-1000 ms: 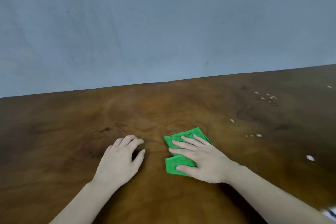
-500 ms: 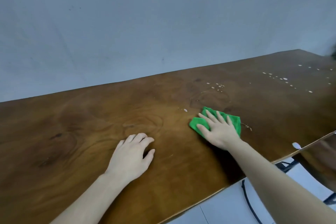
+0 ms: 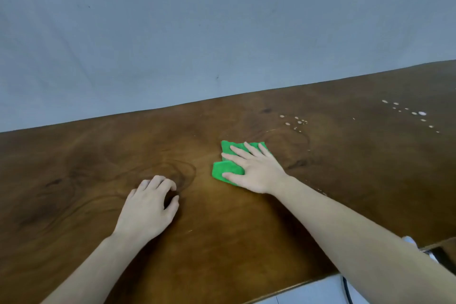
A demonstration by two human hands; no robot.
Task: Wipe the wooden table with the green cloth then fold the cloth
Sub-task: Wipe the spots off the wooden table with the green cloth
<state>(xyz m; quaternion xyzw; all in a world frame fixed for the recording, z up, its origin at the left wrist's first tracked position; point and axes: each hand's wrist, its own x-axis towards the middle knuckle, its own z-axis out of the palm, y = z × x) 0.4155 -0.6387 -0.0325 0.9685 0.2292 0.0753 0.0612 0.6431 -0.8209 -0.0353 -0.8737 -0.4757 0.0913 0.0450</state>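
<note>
- Right hand (image 3: 256, 170), fingers spread flat, presses the green cloth (image 3: 227, 171) onto the desk (image 3: 246, 229).
- White droplets (image 3: 296, 122) lie ahead-right, nearer this hand.
- Left hand (image 3: 148, 207) rests curled, empty.

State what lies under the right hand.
The green cloth, pressed flat on the table by the right hand. The hand hides the cloth's near right part.
</note>
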